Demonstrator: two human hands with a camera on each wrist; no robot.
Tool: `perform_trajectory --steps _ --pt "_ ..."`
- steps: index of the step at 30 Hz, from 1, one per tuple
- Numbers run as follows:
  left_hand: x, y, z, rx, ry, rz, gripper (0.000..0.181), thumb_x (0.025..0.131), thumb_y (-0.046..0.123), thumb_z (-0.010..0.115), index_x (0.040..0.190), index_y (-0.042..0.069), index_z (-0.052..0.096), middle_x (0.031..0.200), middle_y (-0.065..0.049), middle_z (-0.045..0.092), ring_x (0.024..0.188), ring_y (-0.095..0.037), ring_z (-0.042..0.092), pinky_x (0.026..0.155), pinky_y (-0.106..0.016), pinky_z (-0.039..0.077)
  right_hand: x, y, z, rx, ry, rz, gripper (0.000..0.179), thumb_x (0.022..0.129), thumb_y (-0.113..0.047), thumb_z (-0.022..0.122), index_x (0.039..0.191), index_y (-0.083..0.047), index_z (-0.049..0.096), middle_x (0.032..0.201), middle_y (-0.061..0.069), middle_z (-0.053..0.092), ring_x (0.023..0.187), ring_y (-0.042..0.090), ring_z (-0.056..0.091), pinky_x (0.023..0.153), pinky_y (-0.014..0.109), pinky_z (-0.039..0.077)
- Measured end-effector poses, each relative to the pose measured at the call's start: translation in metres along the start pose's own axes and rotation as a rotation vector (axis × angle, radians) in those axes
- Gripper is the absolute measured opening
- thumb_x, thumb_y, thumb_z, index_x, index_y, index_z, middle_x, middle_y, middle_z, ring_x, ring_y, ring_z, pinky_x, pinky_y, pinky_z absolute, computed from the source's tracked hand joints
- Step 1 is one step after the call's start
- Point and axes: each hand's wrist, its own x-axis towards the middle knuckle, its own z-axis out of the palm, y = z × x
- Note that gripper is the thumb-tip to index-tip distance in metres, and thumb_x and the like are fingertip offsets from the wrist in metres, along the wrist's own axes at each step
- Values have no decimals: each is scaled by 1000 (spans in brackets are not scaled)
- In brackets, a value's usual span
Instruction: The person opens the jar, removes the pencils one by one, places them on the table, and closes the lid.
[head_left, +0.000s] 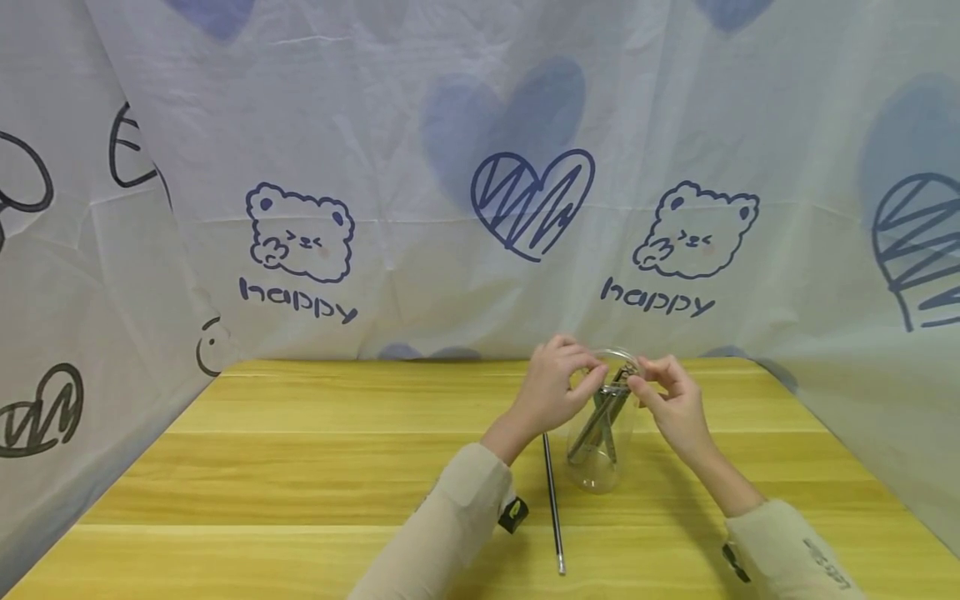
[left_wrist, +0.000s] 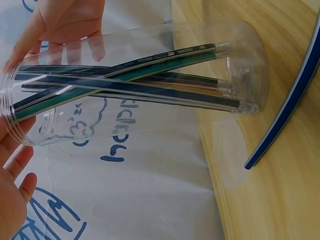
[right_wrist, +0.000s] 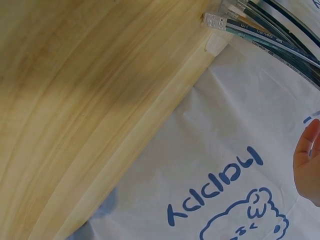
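A clear plastic jar (head_left: 592, 471) stands upright on the table, with several dark pencils (left_wrist: 160, 85) slanting inside it. Around the jar's mouth from the left, my left hand (head_left: 558, 382) holds the rim with its thumb and fingers. On the opposite side my right hand (head_left: 672, 400) grips the rim between thumb and fingers. In the left wrist view, the fingers of the right hand (left_wrist: 75, 20) lie behind the upper jar wall. A clear ring shows at the top; whether it is a separate lid I cannot tell. Only part of the right hand (right_wrist: 306, 165) appears in the right wrist view.
One loose dark pencil (head_left: 553, 504) lies on the wooden table (head_left: 300, 475) left of the jar, its metal end toward me. A pale oval patch (left_wrist: 231, 162) is near the table's far edge. Behind hangs a printed white cloth (head_left: 420, 250).
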Motion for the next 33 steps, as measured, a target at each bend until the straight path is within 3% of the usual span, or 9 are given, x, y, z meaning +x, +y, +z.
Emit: perform_trajectory --steps 6,14,23,29,33 --pt "1 0 -4 -6 -50 10 11 82 23 62 81 14 68 84 4 65 92 -13 49 80 -25 35 0 0 1 3 -7 -1 10 81 15 52 85 7 47 91 -4 57 83 7 56 54 14 47" --pt "5 4 -12 -7 -150 7 11 84 22 61 85 12 67 86 3 64 96 -13 48 89 -29 32 0 -1 1 4 5 9 22 81 13 53 84 -8 55 87 -2 56 85 8 56 54 14 47" --pt "6 4 -13 -59 -168 -8 9 82 19 65 87 12 67 84 5 64 89 -9 48 84 -23 32 -1 -1 0 -17 -8 -1 13 82 14 52 85 1 51 91 -3 56 83 7 56 54 14 47" --pt "8 4 -14 -99 -162 -22 11 80 20 66 88 12 67 84 5 64 87 -8 48 80 -21 31 -1 0 -1 -21 -2 10 20 82 13 53 85 -6 53 91 -4 56 86 8 55 55 15 47" --pt "8 4 -14 -128 -158 -29 12 80 19 66 88 11 67 85 4 64 89 -10 49 83 -23 33 -1 0 -1 -26 -1 8 17 81 15 52 85 -2 52 91 -5 57 84 7 56 54 14 47"
